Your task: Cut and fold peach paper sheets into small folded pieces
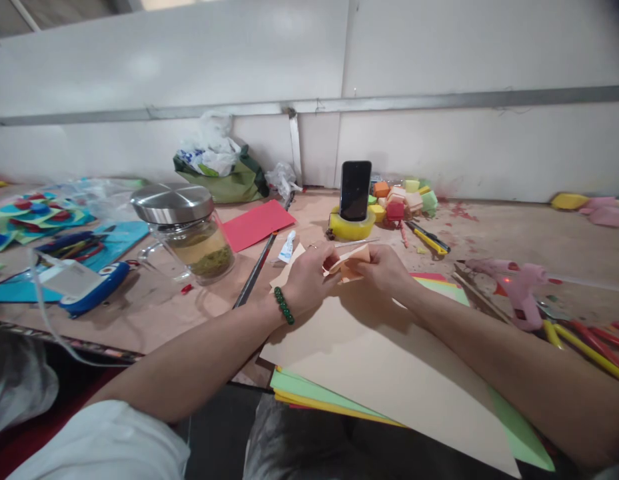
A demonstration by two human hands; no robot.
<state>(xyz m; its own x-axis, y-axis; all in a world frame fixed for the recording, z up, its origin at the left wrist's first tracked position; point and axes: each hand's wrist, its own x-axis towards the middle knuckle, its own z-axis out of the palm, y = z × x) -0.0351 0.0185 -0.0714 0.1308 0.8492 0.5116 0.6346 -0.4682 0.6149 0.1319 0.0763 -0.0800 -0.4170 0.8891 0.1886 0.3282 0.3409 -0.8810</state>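
Note:
Both hands meet above a stack of coloured paper sheets [369,373], whose top sheet is cream. Between them is a small folded piece of peach paper [353,261]. My left hand [312,277], with a green bead bracelet at the wrist, pinches its left side. My right hand [386,270] grips its right edge, fingers closed. Another cream paper piece [289,268] lies partly under my left hand. Just beyond are a small white and blue tube [288,247] and a thin metal rod, partly hidden.
A phone [355,190] stands in a yellow tape roll [352,227], beside several folded paper shapes [402,200]. A lidded glass tea jug [199,250] is at left, a pink glue gun [524,290] at right. A yellow cutter [429,239] and red paper [259,225] lie farther back.

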